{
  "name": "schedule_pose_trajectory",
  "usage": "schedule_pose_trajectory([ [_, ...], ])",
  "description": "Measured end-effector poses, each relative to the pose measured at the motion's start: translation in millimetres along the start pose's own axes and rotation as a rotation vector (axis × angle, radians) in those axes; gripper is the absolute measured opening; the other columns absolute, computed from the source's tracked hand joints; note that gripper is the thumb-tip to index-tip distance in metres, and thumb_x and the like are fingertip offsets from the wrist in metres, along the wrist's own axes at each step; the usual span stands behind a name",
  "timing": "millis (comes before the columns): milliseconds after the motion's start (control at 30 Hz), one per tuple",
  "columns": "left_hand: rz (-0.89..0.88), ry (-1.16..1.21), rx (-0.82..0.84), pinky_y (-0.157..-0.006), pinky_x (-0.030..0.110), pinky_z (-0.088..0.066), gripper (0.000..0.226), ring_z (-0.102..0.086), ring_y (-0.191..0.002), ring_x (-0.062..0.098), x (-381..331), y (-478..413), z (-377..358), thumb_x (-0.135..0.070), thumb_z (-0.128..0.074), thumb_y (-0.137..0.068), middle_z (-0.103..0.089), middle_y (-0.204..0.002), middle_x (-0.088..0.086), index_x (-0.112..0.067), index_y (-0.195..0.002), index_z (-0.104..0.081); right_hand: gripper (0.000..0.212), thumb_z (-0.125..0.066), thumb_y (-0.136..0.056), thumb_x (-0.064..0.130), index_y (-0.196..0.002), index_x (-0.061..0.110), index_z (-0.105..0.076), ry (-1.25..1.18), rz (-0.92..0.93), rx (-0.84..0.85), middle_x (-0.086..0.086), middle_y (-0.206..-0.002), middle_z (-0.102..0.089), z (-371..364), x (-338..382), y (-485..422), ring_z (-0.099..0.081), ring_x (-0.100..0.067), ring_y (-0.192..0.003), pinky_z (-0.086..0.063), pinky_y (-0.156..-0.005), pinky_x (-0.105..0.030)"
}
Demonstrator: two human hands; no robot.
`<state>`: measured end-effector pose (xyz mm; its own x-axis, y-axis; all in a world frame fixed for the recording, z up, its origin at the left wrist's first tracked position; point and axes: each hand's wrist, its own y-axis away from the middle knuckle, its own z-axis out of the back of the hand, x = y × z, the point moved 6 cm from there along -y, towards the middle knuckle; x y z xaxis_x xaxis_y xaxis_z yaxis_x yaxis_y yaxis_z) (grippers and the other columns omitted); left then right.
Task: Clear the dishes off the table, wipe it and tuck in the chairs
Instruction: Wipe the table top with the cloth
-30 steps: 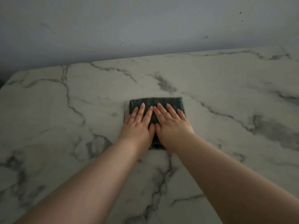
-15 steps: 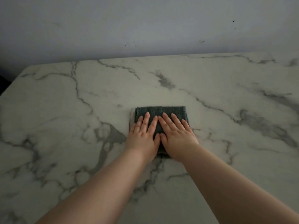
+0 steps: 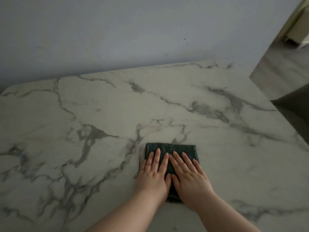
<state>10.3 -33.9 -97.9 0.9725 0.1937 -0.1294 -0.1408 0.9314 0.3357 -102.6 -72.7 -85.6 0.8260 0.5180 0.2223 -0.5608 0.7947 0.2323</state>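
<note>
Both palms press flat, side by side: left hand (image 3: 153, 174) and right hand (image 3: 189, 179) rest on a folded dark cloth (image 3: 170, 147), fingers straight, gripping nothing. The cloth lies toward the near edge of the table (image 3: 100, 114), right of middle. With no grip, an uneven push could bunch or unfold it, or let the palms skid off. Farther out, the far corners by the wall (image 3: 117, 39) risk being skipped.

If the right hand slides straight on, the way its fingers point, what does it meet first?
Ahead of the right hand nothing shows: past the dark cloth lies only marble table, then probably the wall.
</note>
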Motion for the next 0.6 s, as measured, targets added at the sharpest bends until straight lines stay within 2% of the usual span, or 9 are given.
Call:
schedule_pose_trajectory([
  [100, -0.004, 0.003, -0.001, -0.105, 0.039, -0.037, 0.065, -0.059, -0.122, 0.027, -13.9, -25.4, 13.1, -0.049, -0.036, -0.078, -0.050, -0.144, 0.008, -0.023, -0.135, -0.056, 0.058, -0.038, -0.085, 0.049, -0.137, 0.028, -0.052, -0.019, -0.053, 0.005, 0.009, -0.141, -0.051, 9.2, -22.6, -17.2, -0.051, -0.018, -0.129, -0.023, -0.105, -0.036],
  [133, 0.004, 0.011, -0.002, -0.108, 0.039, -0.038, 0.069, -0.053, -0.129, 0.027, -16.9, -39.8, 19.3, -0.050, -0.030, -0.079, -0.040, -0.150, 0.006, -0.024, -0.139, -0.051, 0.058, -0.038, -0.085, 0.049, -0.137, 0.028, -0.053, -0.022, -0.072, -0.001, 0.009, -0.141, -0.051, 12.7, -31.5, -29.0, -0.051, -0.018, -0.129, -0.024, -0.105, -0.036],
  [200, -0.047, -0.030, 0.000, -0.118, 0.037, -0.016, 0.081, -0.015, -0.149, 0.024, -21.6, -71.9, 31.4, -0.054, -0.004, -0.078, 0.007, -0.158, 0.001, -0.030, -0.154, -0.013, 0.061, -0.032, -0.086, 0.051, -0.142, 0.030, -0.045, -0.017, -0.097, -0.008, 0.011, -0.148, -0.042, 21.9, -45.9, -54.0, -0.043, -0.017, -0.136, -0.019, -0.108, -0.035],
  [233, -0.081, -0.038, 0.003, -0.120, 0.035, -0.002, 0.079, 0.004, -0.150, 0.021, -24.7, -88.2, 36.6, -0.056, 0.004, -0.078, 0.024, -0.154, -0.002, -0.032, -0.153, 0.006, 0.065, -0.022, -0.087, 0.053, -0.148, 0.033, -0.033, -0.010, -0.091, -0.005, 0.013, -0.154, -0.028, 27.9, -51.7, -66.9, -0.030, -0.016, -0.143, -0.012, -0.113, -0.033],
  [267, -0.080, -0.026, -0.003, -0.119, 0.034, 0.005, 0.073, 0.013, -0.149, 0.019, -26.4, -108.2, 42.3, -0.056, 0.003, -0.084, 0.031, -0.153, -0.004, -0.033, -0.151, 0.015, 0.070, -0.009, -0.085, 0.055, -0.152, 0.035, -0.017, -0.004, -0.060, -0.036, 0.015, -0.158, -0.011, 34.1, -58.5, -84.4, -0.012, -0.014, -0.148, -0.003, -0.116, -0.031],
  [300, -0.075, -0.036, -0.028, -0.119, 0.034, 0.007, 0.066, 0.016, -0.148, 0.018, -28.2, -127.5, 49.8, -0.055, -0.005, -0.092, 0.030, -0.155, -0.004, -0.033, -0.151, 0.017, 0.074, 0.002, -0.081, 0.056, -0.152, 0.036, -0.004, -0.022, -0.055, -0.057, 0.017, -0.159, 0.003, 39.8, -66.2, -101.1, 0.002, -0.012, -0.148, 0.004, -0.118, -0.032],
  [367, -0.080, -0.041, -0.045, -0.121, 0.034, 0.006, 0.063, 0.016, -0.149, 0.018, -33.6, -171.4, 63.7, -0.049, -0.018, -0.100, 0.026, -0.159, -0.003, -0.033, -0.151, 0.015, 0.074, 0.006, -0.080, 0.055, -0.152, 0.037, 0.003, -0.037, -0.099, -0.090, 0.017, -0.159, 0.009, 53.2, -88.0, -136.9, 0.010, -0.011, -0.147, 0.005, -0.119, -0.035],
  [467, -0.109, -0.056, -0.051, -0.121, 0.035, 0.004, 0.063, 0.013, -0.149, 0.018, -46.5, -237.4, 82.9, -0.048, -0.020, -0.100, 0.023, -0.160, -0.003, -0.033, -0.152, 0.012, 0.059, -0.016, -0.097, 0.048, -0.153, 0.036, 0.000, -0.025, -0.152, -0.117, 0.015, -0.160, 0.005, 72.0, -121.6, -188.8, 0.008, -0.011, -0.148, 0.003, -0.119, -0.036],
  [600, -0.153, -0.068, -0.045, -0.121, 0.036, 0.003, 0.062, 0.012, -0.149, 0.018, -72.6, -307.2, 104.7, -0.048, -0.019, -0.100, 0.020, -0.161, -0.003, -0.033, -0.153, 0.010, 0.059, -0.021, -0.099, 0.046, -0.153, 0.035, -0.002, -0.007, -0.213, -0.130, 0.015, -0.161, 0.005, 93.3, -166.5, -237.2, 0.006, -0.011, -0.148, 0.000, -0.120, -0.037],
])
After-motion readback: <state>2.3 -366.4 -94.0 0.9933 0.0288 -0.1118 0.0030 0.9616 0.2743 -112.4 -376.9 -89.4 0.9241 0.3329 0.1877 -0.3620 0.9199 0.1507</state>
